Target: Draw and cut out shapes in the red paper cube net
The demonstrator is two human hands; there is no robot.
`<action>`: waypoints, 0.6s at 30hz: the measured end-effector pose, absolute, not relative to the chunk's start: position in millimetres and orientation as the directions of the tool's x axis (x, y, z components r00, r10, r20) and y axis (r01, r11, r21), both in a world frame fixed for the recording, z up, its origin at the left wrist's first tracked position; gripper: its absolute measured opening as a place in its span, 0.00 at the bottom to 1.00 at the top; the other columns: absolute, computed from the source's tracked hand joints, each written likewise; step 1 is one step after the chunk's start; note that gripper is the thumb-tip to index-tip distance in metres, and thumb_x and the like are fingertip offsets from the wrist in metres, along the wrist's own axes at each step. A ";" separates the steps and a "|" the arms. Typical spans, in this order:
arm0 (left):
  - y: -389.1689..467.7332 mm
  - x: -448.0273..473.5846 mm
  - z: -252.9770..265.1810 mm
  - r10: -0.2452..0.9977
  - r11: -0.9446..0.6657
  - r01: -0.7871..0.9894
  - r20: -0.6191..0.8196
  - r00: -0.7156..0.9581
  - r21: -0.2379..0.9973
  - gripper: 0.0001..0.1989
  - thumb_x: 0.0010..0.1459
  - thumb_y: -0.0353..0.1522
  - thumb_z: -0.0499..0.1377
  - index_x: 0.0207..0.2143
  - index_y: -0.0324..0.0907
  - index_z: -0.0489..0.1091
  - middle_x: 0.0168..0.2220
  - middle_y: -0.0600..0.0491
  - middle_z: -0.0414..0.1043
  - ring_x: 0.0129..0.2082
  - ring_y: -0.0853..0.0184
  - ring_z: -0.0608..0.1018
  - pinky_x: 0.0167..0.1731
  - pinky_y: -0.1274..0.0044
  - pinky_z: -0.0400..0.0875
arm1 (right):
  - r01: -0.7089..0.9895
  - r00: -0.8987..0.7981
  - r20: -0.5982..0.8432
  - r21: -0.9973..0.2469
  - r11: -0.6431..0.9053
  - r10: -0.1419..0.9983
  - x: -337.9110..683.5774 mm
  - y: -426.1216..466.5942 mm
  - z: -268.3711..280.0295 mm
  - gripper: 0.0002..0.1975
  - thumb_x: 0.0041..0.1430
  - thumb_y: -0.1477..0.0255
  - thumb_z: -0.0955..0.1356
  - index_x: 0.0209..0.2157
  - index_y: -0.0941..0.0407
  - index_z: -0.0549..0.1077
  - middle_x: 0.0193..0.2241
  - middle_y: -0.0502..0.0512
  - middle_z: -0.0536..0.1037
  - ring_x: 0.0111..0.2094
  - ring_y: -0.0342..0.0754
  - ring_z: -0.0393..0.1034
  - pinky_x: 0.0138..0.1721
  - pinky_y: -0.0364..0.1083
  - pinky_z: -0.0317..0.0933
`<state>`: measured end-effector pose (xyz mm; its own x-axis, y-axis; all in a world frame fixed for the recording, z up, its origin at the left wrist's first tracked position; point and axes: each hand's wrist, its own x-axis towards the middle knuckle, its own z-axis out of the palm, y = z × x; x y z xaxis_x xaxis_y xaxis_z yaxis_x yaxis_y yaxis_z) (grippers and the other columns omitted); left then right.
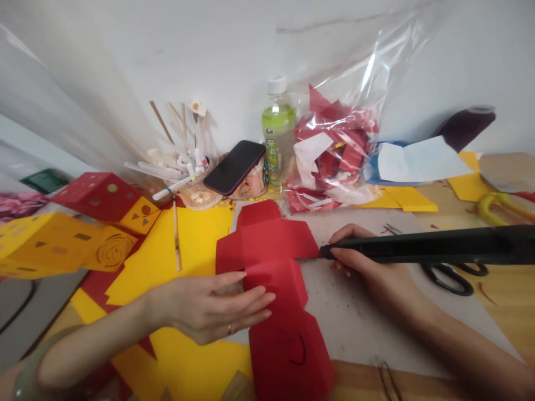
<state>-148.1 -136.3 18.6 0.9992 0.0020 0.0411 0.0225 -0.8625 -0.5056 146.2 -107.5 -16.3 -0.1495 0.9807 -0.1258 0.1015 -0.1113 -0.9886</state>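
Observation:
A red paper box net [271,242] with angled side flaps lies in the middle. Its near panel bears a dark curved line or cut. My left hand [209,309], a ring on one finger, stretches its fingers over the net's left edge; whether they press on it I cannot tell. At the net's right flap, my right hand [355,256] pinches the narrow end of a long black tool [418,246], which widens toward the right edge of view. What kind of tool it is does not show clearly. Black-handled scissors [449,278] lie partly hidden beneath that arm.
Yellow sheets [196,239] and a white sheet [376,317] cover the table. Cut-out yellow [45,242] and red [96,195] boxes stand left. Behind are a phone [236,166], a drink bottle [278,131] and a clear bag of scraps [334,145]. Yellow-handled scissors [497,209] lie right.

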 end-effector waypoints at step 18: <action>-121.7 -115.0 49.6 0.018 -0.827 0.226 0.377 0.926 -0.515 0.16 0.65 0.24 0.45 0.41 0.35 0.73 0.42 0.47 0.78 0.48 0.63 0.77 0.49 0.71 0.71 | 0.166 -0.118 -0.011 -0.986 0.008 0.993 147.9 -110.9 -13.9 0.05 0.52 0.66 0.68 0.30 0.52 0.70 0.21 0.46 0.69 0.25 0.44 0.62 0.27 0.44 0.55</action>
<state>-115.0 -121.7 49.6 0.9260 0.0181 0.3772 0.2259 -0.8271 -0.5147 147.9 -110.9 -13.9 -0.1181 0.9929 -0.0115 0.1661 0.0084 -0.9861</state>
